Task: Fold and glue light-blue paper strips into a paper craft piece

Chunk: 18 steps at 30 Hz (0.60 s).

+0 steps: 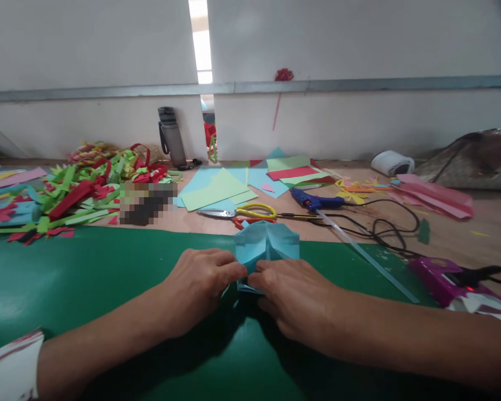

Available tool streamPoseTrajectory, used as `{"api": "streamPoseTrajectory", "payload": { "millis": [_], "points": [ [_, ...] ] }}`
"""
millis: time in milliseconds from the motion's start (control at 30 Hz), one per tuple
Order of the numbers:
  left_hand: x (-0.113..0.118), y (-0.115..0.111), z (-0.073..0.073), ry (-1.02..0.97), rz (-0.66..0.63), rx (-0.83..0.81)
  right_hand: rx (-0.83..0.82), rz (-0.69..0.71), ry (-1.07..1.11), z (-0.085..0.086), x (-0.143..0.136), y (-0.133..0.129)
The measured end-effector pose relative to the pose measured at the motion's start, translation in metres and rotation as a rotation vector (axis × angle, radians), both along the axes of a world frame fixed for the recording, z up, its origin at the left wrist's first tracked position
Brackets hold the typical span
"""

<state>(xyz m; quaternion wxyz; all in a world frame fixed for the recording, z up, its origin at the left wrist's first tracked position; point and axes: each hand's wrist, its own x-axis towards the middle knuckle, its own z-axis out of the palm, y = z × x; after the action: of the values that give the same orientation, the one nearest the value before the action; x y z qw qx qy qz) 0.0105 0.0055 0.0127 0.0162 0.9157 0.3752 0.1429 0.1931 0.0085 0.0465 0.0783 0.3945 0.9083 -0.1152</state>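
A folded piece of light blue paper (281,240) stands at the front middle, creased into several panels with a ridge down its centre. My left hand (204,278) pinches its lower left edge between thumb and fingers. From the other side my right hand (294,289) has its fingers closed on the lower right part, hiding some of the folds. Just behind the paper lie scissors with yellow and orange handles (256,210), their blades pointing left. Under both hands spreads a green mat (121,278).
A blue glue gun (317,199) with a clear glue stick and black cord lies right of the scissors. A purple power strip (434,278) sits at the right. Coloured paper sheets (217,192), a heap of paper strips (79,192) and a grey bottle (173,139) line the back.
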Motion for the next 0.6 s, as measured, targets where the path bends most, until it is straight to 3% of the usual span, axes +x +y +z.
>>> {"api": "streamPoseTrajectory", "payload": {
  "millis": [367, 467, 600],
  "points": [
    [0.001, -0.003, 0.001, -0.005, -0.027, 0.054, -0.085, -0.016, 0.181, -0.001, 0.005, 0.006],
    [0.001, -0.002, -0.001, -0.257, 0.025, -0.046, -0.064, -0.046, 0.202, -0.005, 0.005, 0.006],
    [0.001, 0.008, -0.001, -0.578, 0.289, -0.294, -0.042, 0.002, 0.237, -0.008, 0.007, 0.005]
  ]
}}
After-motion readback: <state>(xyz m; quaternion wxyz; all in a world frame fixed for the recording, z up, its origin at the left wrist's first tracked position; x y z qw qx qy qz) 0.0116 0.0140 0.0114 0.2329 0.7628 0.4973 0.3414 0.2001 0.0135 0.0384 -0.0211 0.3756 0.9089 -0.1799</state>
